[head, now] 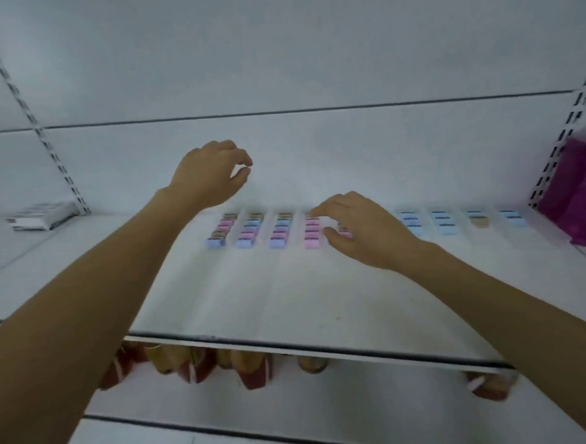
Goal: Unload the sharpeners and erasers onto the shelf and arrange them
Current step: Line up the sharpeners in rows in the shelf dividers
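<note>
1. Holding the left hand point(213, 173) in the air above the white shelf point(289, 290), at 11 o'clock from the frame centre. Curling its fingers loosely, thumb and forefinger nearly meeting with a small gap between them. Grasping nothing visible: released.
2. Extending the right hand point(364, 227) low over the shelf, at 4 o'clock from the left hand. Spreading its fingers fairly straight: released, gripping nothing. Touching the far end of the pink column point(312, 232) with the fingertips, and laying the thumb just beside a further column that is partly hidden under the palm.
3. Showing the pastel blocks point(247, 231) lying flat in short columns across the back half of the shelf. Placing five columns at 9 o'clock of the right wrist and four more, well apart, at its 3 o'clock. Blurring too much to tell erasers from sharpeners.
4. Carrying a white box point(41, 216) at the shelf's 9 o'clock end and a purple bag point(578, 197) at its 3 o'clock end.
5. Revealing red-brown packs point(252, 368) on the lower shelf point(330, 408), at 6 o'clock.
</note>
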The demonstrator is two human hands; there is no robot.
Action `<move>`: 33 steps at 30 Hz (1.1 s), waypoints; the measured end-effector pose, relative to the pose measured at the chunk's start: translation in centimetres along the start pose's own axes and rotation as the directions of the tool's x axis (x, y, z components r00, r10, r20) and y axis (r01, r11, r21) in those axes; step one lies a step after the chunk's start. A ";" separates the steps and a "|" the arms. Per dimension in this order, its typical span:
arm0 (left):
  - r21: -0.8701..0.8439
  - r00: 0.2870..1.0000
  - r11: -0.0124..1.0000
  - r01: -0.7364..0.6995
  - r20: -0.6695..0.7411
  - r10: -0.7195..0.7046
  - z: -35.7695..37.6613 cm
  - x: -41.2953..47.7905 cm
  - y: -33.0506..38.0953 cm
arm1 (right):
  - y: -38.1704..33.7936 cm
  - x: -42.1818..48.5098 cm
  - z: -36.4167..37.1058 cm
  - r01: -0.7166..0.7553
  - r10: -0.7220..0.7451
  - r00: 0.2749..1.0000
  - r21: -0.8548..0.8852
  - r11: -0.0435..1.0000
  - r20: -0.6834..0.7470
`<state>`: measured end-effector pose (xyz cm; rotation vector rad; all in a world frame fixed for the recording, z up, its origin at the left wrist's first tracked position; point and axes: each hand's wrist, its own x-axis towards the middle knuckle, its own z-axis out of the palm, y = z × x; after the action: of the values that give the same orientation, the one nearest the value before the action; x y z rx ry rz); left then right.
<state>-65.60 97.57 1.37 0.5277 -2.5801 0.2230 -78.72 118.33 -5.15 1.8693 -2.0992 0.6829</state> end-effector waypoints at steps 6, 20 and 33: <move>-0.137 0.987 0.977 0.162 0.041 -0.157 -1.4 -7.2 -9.9 | -8.8 4.4 5.2 0.030 -0.035 0.996 0.065 0.997 0.080; -0.225 0.921 0.938 0.262 0.350 -0.173 3.0 -12.3 -20.9 | -13.6 17.2 13.0 0.013 -0.022 0.947 0.030 0.999 0.319; -0.413 0.940 0.899 0.143 0.340 0.007 8.3 -7.3 -25.9 | -14.7 21.9 18.2 0.162 -0.213 0.887 0.157 0.974 0.409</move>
<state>-52.86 74.25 -7.91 0.5208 -2.8033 -0.5036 -65.28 89.30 -7.69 2.4350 -2.1091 0.3857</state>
